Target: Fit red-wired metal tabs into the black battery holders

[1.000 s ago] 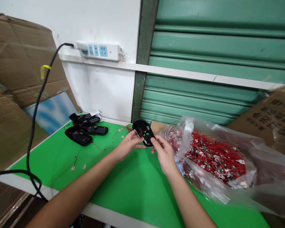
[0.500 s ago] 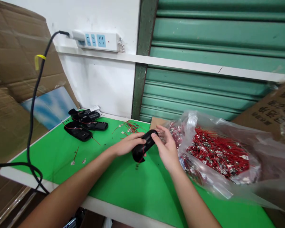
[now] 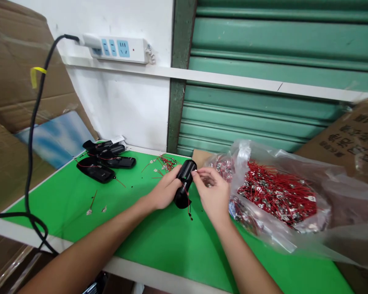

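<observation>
The casing [image 3: 184, 184] has tipped upright, left hand [image 3: 163, 194] fingers clamped round it, right hand [image 3: 214, 195] seemingly pinching its top.

The shell [image 3: 184, 183] is black with a thin red wire [image 3: 188, 204], like the other black shells [image 3: 106, 161] on the bright green table top [image 3: 159, 245]. The clear bag [image 3: 340, 212] is full of red wires [image 3: 276, 196] with silver tabs. The ribbed shutter [image 3: 263, 36] is teal-green, the power strip [image 3: 116, 48] white with pale blue sockets, the cable [image 3: 33, 102] black with a yellow band, and the leaning sheet [image 3: 52, 139] printed with blue sky and white cloud.
</observation>
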Action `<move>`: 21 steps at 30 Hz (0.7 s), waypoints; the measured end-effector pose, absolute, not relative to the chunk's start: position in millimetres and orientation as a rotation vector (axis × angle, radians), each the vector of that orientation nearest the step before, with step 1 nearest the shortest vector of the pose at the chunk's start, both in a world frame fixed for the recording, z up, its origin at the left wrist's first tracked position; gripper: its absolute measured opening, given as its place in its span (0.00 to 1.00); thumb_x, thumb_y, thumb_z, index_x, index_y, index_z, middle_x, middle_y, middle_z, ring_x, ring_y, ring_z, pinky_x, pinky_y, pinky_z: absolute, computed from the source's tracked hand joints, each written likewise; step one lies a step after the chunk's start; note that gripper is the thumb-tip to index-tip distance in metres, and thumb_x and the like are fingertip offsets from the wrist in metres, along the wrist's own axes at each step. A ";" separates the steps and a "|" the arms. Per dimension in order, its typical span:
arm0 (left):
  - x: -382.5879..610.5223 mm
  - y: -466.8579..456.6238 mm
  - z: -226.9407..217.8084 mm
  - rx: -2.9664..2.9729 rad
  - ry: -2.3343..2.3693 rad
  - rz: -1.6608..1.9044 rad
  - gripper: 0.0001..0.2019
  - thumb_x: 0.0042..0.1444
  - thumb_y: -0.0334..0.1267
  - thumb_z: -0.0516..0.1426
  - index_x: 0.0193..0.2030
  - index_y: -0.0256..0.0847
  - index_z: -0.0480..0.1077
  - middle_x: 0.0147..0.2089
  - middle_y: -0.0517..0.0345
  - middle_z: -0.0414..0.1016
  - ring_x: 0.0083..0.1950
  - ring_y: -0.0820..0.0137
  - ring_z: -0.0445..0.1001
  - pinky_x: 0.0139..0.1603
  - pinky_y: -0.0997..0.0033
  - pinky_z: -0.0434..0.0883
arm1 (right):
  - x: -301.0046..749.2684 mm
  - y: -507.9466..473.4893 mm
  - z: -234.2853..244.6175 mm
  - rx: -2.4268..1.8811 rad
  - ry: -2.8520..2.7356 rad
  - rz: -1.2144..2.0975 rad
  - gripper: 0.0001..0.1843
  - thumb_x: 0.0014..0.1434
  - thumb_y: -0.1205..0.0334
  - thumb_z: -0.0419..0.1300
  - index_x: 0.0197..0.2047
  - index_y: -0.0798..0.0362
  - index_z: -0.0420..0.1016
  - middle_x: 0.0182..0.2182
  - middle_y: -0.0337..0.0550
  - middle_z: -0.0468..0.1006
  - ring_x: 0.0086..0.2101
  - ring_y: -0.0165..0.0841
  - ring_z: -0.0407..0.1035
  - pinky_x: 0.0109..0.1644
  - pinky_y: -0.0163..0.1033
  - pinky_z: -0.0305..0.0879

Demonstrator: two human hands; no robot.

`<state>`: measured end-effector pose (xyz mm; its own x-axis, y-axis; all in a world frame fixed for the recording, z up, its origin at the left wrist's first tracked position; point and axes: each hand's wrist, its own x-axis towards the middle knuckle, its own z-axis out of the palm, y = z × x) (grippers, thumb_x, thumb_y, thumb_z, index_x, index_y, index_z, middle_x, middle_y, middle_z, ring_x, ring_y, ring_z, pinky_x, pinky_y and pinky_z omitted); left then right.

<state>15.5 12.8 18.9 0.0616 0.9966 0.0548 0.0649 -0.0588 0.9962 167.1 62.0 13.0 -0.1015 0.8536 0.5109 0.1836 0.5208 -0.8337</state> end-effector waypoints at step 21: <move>7.5 17.3 15.0 1.478 1.375 1.196 0.35 0.57 0.35 0.50 0.73 0.38 0.52 0.56 0.49 0.74 0.53 0.63 0.74 0.57 0.62 0.71 | 169.8 59.9 10.6 -0.643 -2.035 0.584 0.08 0.67 0.66 0.57 0.48 0.50 0.73 0.39 0.43 0.79 0.40 0.35 0.76 0.46 0.41 0.73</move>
<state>7.5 17.3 15.0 -0.0254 0.9915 0.1278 0.2637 -0.1167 0.9575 169.8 59.9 10.6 -0.4640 0.6387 0.6138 0.2159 0.7535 -0.6209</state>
